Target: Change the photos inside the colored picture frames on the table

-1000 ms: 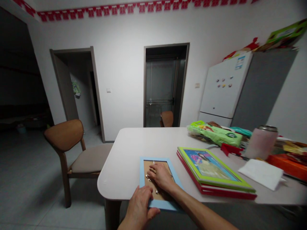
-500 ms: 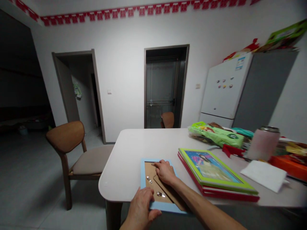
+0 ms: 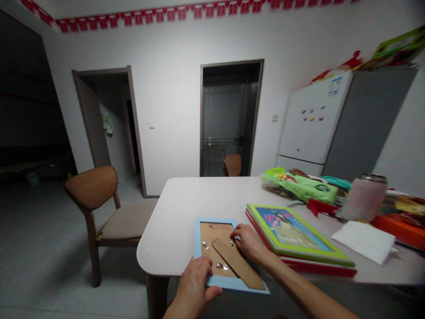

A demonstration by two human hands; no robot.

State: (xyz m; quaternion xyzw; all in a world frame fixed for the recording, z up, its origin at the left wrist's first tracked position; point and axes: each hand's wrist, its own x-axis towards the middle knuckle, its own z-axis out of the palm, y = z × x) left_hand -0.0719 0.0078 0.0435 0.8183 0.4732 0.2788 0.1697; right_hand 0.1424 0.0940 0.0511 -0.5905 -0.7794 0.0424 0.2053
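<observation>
Blue frame (image 3: 229, 284), back uppermost at the worktop's (image 3: 199, 197) near edge: left hand's (image 3: 195, 283) grip clasps its near-left corner; right hand (image 3: 250, 243) is at the right clip (image 3: 231, 243), pinch indeterminable; clip-turning seems in hand, next calling for fingertip pressure

The tabletop (image 3: 212, 195) bears a blue frame (image 3: 223, 235) at eight o'clock, stacked frames (image 3: 292, 232) at four, white paper (image 3: 365, 241) at three.

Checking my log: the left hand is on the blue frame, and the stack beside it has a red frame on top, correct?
Not quite: the head view shows a green frame on top of the stack. The left hand is indeed on the blue frame.
</observation>
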